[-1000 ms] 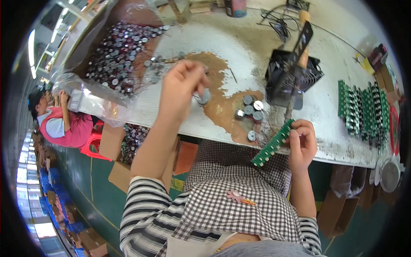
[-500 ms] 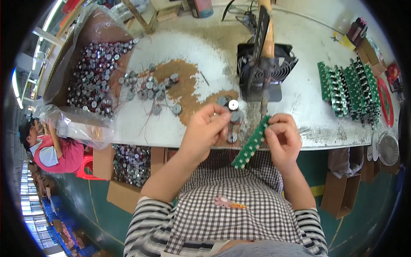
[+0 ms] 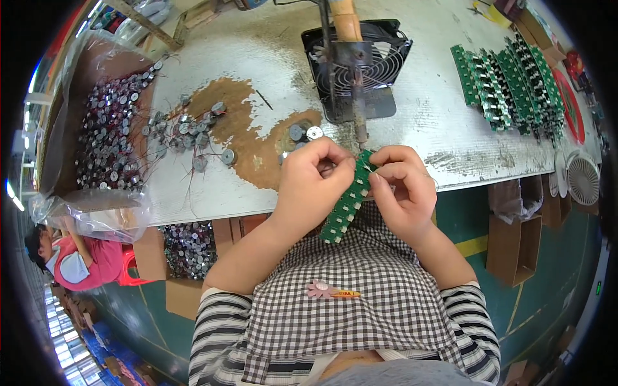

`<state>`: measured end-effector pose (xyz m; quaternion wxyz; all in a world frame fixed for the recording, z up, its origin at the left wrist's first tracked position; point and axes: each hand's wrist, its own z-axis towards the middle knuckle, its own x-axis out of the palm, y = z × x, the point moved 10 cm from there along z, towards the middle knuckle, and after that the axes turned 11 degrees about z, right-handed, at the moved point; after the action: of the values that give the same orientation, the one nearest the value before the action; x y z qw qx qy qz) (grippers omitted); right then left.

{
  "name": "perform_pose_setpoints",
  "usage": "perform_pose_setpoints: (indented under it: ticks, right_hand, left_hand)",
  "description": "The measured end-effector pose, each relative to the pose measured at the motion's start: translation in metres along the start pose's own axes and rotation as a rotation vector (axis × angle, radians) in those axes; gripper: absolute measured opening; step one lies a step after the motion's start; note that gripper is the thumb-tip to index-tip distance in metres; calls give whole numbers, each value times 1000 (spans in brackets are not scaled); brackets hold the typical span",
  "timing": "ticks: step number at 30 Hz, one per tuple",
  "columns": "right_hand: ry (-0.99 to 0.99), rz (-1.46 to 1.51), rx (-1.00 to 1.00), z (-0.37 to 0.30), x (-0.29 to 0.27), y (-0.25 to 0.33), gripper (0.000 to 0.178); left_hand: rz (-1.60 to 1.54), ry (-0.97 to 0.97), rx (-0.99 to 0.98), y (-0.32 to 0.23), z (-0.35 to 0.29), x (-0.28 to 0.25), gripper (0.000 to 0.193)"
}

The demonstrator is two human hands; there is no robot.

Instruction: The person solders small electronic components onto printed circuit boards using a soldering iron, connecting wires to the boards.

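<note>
A green circuit board strip with rows of small light components slants between my hands. My right hand pinches it near its upper end, thumb and fingertips closed. At the board's left edge my left hand has its thumb and forefinger pressed together; whatever they hold is hidden. Just above the board's upper end points the metal tip of a soldering iron, mounted with its wooden handle upward. Beyond my left hand stand a few small round motors, one with a white top.
A black fan stands behind the iron. Loose wired motors lie at left, beside a plastic-lined carton full of them. Several green boards stand in a row at right. Another person sits at far left.
My left hand has moved from beside the motors to the board's upper part, close to my right hand. The whole view has shifted, so the bench appears further left and up.
</note>
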<state>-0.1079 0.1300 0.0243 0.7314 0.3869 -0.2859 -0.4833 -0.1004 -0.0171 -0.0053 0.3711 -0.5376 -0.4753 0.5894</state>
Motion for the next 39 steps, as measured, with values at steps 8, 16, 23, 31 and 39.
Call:
perform_pose_setpoints:
  ticks: [8,16,23,31,39]
  right_hand:
    - [11,-133,-60,11,-3,11,10]
    - [4,-10,5,1,-2,3,10]
    - [-78,64,38,-2,-6,-1,11]
    - [-22,-153,-96,8,3,13,12]
    - [-4,-125,-84,2,2,11,12]
  left_hand:
    - [-82,-19,13,-8,2,3,6]
    - [-75,-34,10,-6,-7,3,5]
    - [-18,2,49,-10,-5,5,7]
    - [16,-16,60,-9,3,2,7]
    - [28,-12,40,-7,-4,3,7]
